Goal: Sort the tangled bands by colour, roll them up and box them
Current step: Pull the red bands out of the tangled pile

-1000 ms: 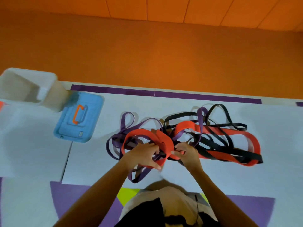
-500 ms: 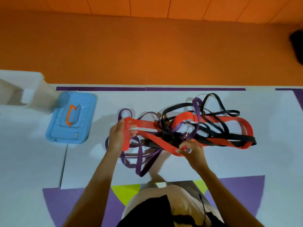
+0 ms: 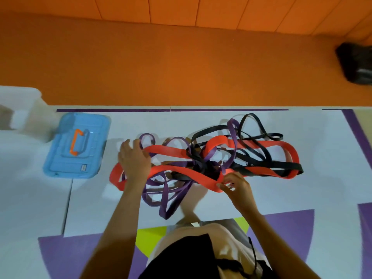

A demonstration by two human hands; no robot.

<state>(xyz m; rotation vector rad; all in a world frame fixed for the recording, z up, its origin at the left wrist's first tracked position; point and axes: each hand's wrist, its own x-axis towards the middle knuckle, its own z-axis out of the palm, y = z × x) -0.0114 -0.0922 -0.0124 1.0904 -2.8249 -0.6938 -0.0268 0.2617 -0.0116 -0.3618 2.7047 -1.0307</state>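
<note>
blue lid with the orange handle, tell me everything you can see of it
The blue lid is a light blue rounded rectangle, seemingly moulded plastic, with raised ridges, an orange handle folded flat at its middle and a small label near its front edge. It lies flat, top up, on the white table, left of the tangled bands. Its far left corner sits by the white box; whether they touch is unclear. The left hand, the nearest, is apart from it.

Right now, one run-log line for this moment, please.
stage: untangling | right hand: pinches red band | left hand: on red band, grip unclear | purple bands, black bands: tangled | blue lid: beside white box
</note>
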